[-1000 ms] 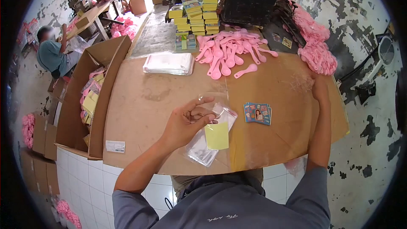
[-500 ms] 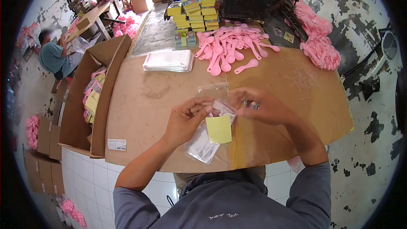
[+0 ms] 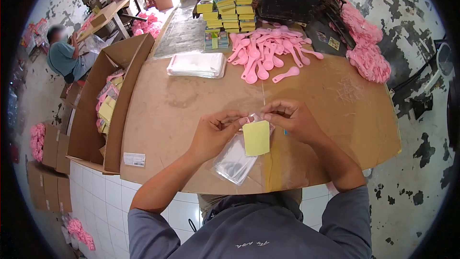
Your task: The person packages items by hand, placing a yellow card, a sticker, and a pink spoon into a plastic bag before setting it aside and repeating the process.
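Observation:
A small clear plastic bag point(image 3: 256, 117) with a yellow card point(image 3: 256, 138) at its front is held up between my two hands. My left hand point(image 3: 216, 132) is closed in a pinch on the bag's upper left side, where a bit of pink shows by the fingertips. At the upper right, the thumb and fingertips of my right hand point(image 3: 292, 117) pinch the bag's edge. Just below lies a pile of clear plastic bags point(image 3: 235, 162) on the cardboard-covered table, partly hidden by the card. A small blue bit shows beneath my right hand.
Pink measuring spoons point(image 3: 268, 50) are heaped beyond my hands, near a stack of clear bags point(image 3: 196, 65). Behind stand piles of yellow cards point(image 3: 230, 14). An open carton point(image 3: 136, 74) with packed pieces borders the left side. A person point(image 3: 67, 55) sits farther left.
My right hand has come in to the bag's upper edge and now pinches it. The bag's raised clear flap no longer stands up beyond the fingers. The view has shifted slightly.

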Demonstrator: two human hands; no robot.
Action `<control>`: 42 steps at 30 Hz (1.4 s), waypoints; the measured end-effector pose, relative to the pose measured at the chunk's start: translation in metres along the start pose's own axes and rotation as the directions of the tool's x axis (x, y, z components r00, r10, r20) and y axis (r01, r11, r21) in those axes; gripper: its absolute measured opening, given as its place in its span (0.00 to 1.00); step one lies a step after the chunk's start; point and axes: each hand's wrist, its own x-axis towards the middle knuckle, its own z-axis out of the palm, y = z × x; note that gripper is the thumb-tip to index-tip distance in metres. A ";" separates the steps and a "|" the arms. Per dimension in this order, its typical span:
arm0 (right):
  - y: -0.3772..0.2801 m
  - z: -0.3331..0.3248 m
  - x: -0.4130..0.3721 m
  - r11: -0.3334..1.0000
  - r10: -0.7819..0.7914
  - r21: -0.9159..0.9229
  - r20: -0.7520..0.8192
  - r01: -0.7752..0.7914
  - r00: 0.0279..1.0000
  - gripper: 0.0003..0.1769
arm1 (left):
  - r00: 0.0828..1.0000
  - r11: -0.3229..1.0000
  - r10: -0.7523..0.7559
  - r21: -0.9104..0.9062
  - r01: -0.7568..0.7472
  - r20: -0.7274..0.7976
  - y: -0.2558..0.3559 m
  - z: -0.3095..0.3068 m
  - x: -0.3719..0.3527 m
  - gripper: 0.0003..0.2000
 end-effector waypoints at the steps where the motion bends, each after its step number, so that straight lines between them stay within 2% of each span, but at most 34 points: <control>1: 0.004 -0.002 0.001 1.000 -0.008 0.028 -0.001 0.008 1.000 0.10 | 1.000 1.000 0.008 -0.003 -0.008 -0.008 -0.001 0.000 0.000 0.13; 5: 0.014 -0.012 0.002 0.999 -0.039 0.032 0.043 0.038 0.998 0.10 | 0.999 0.995 0.038 0.092 -0.037 -0.014 -0.001 -0.001 -0.002 0.12; 8: 0.010 -0.013 0.001 0.995 -0.082 -0.054 0.015 0.083 0.997 0.09 | 0.991 0.986 0.131 0.108 -0.130 -0.005 -0.009 -0.003 0.000 0.10; 11: 0.009 -0.021 0.001 0.990 -0.092 -0.102 0.071 0.099 0.993 0.09 | 0.996 0.994 0.081 0.071 -0.083 0.021 -0.006 -0.005 -0.001 0.11; 14: 0.003 -0.017 -0.002 0.991 -0.063 -0.118 0.033 0.066 0.997 0.09 | 0.999 0.998 -0.048 -0.029 0.048 0.004 -0.006 -0.008 0.000 0.12; 17: 0.007 -0.015 -0.001 0.996 -0.079 -0.041 0.047 0.081 0.996 0.09 | 0.998 0.996 -0.052 0.075 0.053 -0.017 0.000 0.000 0.001 0.12; 20: 0.017 -0.020 0.001 0.999 -0.052 -0.011 0.093 0.053 0.994 0.13 | 1.000 0.999 -0.017 0.031 0.017 -0.009 -0.010 -0.002 0.003 0.12; 23: 0.017 -0.015 0.000 0.995 -0.096 0.040 0.091 0.092 0.991 0.17 | 0.999 0.996 -0.040 0.079 0.041 -0.023 -0.015 -0.006 0.004 0.12; 26: 0.010 -0.012 -0.002 1.000 -0.007 0.005 0.215 0.007 0.977 0.20 | 0.998 0.992 -0.058 0.107 0.062 -0.039 -0.013 -0.011 0.004 0.14; 29: 0.016 -0.011 -0.001 0.999 0.028 0.032 0.247 -0.037 0.969 0.19 | 0.998 1.000 -0.004 0.007 0.004 -0.061 -0.003 -0.004 0.003 0.15; 32: 0.008 -0.011 -0.002 0.998 0.008 0.064 0.218 -0.023 0.976 0.19 | 0.984 0.983 0.131 -0.113 -0.145 -0.120 0.006 0.017 0.003 0.16; 35: -0.006 -0.012 -0.002 0.995 -0.091 0.055 0.223 0.080 0.971 0.18 | 0.982 0.994 0.042 0.092 -0.060 0.184 -0.007 -0.009 0.003 0.15; 38: -0.022 -0.027 -0.005 0.983 -0.113 -0.134 0.108 0.127 0.988 0.18 | 0.998 0.974 -0.063 0.220 0.062 -0.004 0.014 -0.031 -0.001 0.16; 39: -0.028 -0.037 -0.007 0.941 -0.116 -0.309 0.080 0.135 0.990 0.19 | 0.969 0.980 0.167 0.142 -0.142 -0.183 0.016 -0.044 -0.001 0.16; 40: -0.034 -0.050 -0.010 0.870 -0.123 -0.475 0.052 0.133 0.991 0.20 | 0.857 0.931 0.363 0.102 -0.351 -0.366 0.026 -0.049 -0.001 0.15; 41: -0.037 -0.062 -0.014 0.771 -0.135 -0.626 0.025 0.120 0.991 0.21 | 0.734 0.845 0.426 -0.059 -0.532 -0.529 0.041 -0.055 0.002 0.15; 42: -0.035 -0.072 -0.018 0.744 -0.124 -0.663 -0.009 0.087 0.992 0.22 | 0.591 0.691 0.424 -0.177 -0.701 -0.686 0.064 -0.054 0.004 0.15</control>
